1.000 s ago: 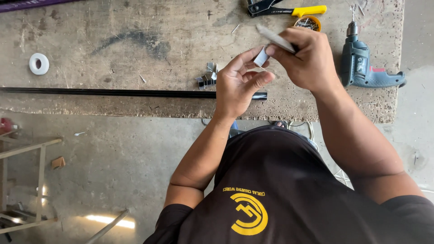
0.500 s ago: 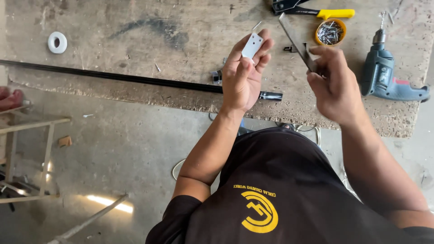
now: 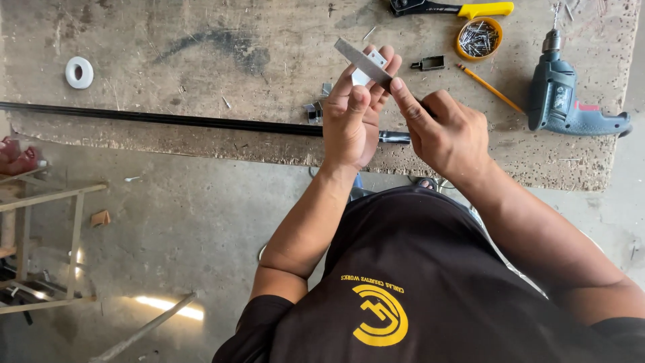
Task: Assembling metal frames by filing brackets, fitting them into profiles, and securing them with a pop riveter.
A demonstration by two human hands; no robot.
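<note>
My left hand (image 3: 354,114) holds a small white metal piece (image 3: 373,59) upright between thumb and fingers, above the worn workbench (image 3: 201,81). My right hand (image 3: 443,131) grips a flat grey metal file (image 3: 363,62) and lays its blade across the top of the small piece. A long black metal strip (image 3: 161,119) lies along the bench's near edge under my hands, with small metal offcuts (image 3: 314,111) beside it.
A green power drill (image 3: 564,101) lies at the right. A yellow tin of nails (image 3: 478,38), a pencil (image 3: 490,87), a small black bracket (image 3: 428,64) and a yellow-handled tool (image 3: 463,9) sit behind my hands. A white tape roll (image 3: 79,72) lies far left. A wooden frame (image 3: 47,228) stands on the floor.
My right hand has brought the file from beside the piece back onto its top edge. The view has shifted slightly.
</note>
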